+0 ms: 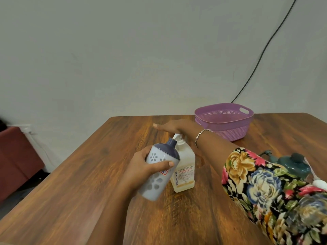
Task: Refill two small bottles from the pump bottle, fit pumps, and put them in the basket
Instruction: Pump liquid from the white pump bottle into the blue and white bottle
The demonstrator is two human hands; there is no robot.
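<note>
Head view: the left hand curls its fingers and thumb round a small white flower-patterned bottle with a navy shoulder. The bottle is held above the wooden table, its long axis tilted and its neck pointing up and right, just beside the spout of the clear square pump bottle of yellowish liquid. The right hand lies flat on the pump head, fingers straight. A purple woven plastic basket sits well apart near the far edge, with bare wood between. A floral sleeve partly hides a teal bottle.

**Soft, even light, with some smear**

Flat, muted light here and no hard shadows. The small bottle in the left hand is motion-smeared. There's a pale sheen on the table just below the grip. Off to its right the floral sleeve goes soft, and the table edges bow outward.
</note>
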